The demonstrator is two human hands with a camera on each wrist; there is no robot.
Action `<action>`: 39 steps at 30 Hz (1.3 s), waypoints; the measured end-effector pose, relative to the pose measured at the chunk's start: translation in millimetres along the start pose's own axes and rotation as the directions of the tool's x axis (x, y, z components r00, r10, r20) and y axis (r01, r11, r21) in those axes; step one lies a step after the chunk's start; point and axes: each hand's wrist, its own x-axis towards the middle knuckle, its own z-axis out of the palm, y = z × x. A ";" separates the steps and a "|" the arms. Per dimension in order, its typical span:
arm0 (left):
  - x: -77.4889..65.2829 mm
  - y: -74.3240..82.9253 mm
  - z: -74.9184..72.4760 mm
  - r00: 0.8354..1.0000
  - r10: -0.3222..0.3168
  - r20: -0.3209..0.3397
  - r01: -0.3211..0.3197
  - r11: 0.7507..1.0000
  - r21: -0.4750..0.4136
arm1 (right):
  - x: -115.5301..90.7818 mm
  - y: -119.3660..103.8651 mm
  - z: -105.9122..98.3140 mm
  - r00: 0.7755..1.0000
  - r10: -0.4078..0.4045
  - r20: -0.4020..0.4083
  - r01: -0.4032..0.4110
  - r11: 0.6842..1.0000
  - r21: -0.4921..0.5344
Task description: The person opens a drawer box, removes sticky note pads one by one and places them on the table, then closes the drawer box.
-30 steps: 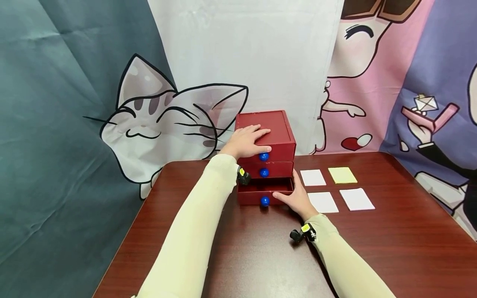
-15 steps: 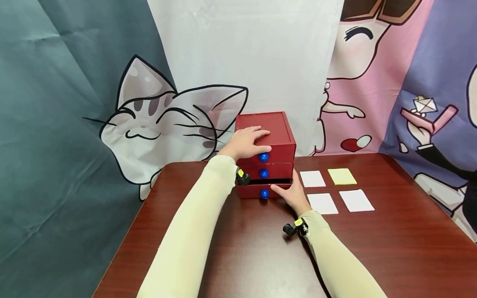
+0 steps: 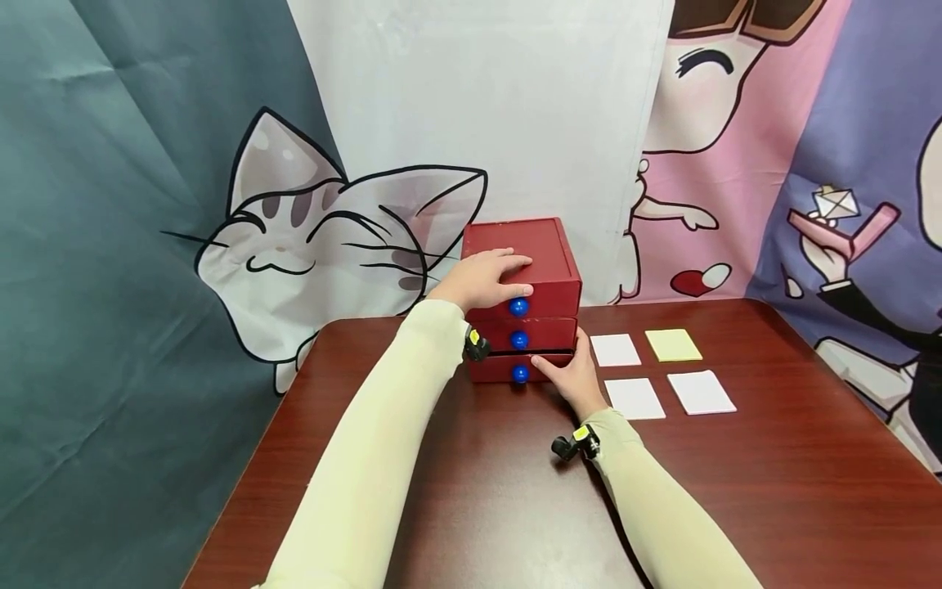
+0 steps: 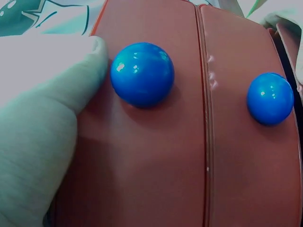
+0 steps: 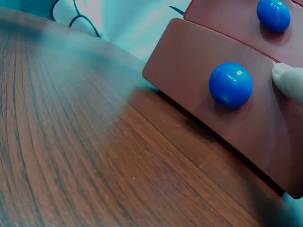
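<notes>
A red drawer box (image 3: 540, 254) with three stacked drawers and round blue knobs stands toward the back of the table. My left hand (image 3: 478, 281) rests on its top with fingers spread, the thumb lying over the front edge beside the top knob (image 4: 142, 74). At the lower right corner, my right hand (image 3: 577, 378) presses its thumb on the front of the bottom drawer (image 3: 493, 370); its fingers run back along the box's right side, partly hidden. That drawer sits nearly flush, with a thin dark gap above it. The bottom knob (image 5: 231, 85) is left of the thumb.
Right of the box lie white paper squares (image 3: 634, 398) and one yellow paper square (image 3: 673, 345) on the brown wooden table (image 3: 471, 491). A printed cloth backdrop (image 3: 545, 106) hangs behind. A black cable (image 3: 618, 519) runs along the right forearm.
The bottom drawer has slid inward from partly open to nearly flush, the right hand moving forward with it. My left hand has stayed on top of the box.
</notes>
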 end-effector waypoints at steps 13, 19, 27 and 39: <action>-4.7 1.6 -3.6 1.000 0.007 0.009 -0.007 1.000 0.013 | 2.8 -1.0 9.1 0.997 -0.015 -0.078 0.012 0.999 -0.036; -5.2 3.6 -8.8 1.000 0.003 0.013 -0.003 0.999 0.036 | 4.2 -5.2 10.6 0.996 -0.012 -0.090 0.007 0.998 -0.060; -1.5 5.1 -5.5 1.000 -0.002 0.008 0.002 0.998 0.070 | 1.7 -6.1 14.2 0.991 0.041 -0.130 -0.049 0.997 -0.062; -7.9 -4.0 5.1 0.999 -0.007 -0.031 0.008 0.999 0.035 | 1.0 -3.8 19.9 0.994 0.032 -0.109 -0.034 0.999 -0.023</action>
